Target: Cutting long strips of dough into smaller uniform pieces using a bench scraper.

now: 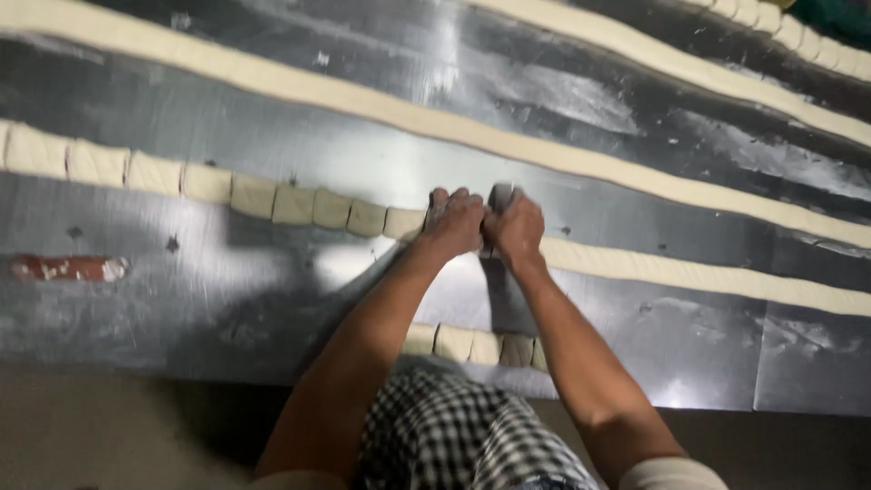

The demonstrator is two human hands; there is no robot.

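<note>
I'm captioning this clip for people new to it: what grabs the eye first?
Both hands, left hand and right hand, press a metal cutter together at centre onto a long dough rope. Left of them runs a row of cut dough pieces across the shiny metal table.

the scene is dim overall, with light from above and ahead striking the metal sheet point(272, 136) and throwing a streaky white glare along its top middle and a softer bright patch just left of the left hand point(458, 222). the person's arms cast a broad dark shadow on the sheet below and left of that hand, and the right hand point(515, 229) shades the surface beneath it. the picture is soft and slightly motion-blurred, and the dough strips point(635, 172) bow near the sheet's far edges from lens distortion.
</note>
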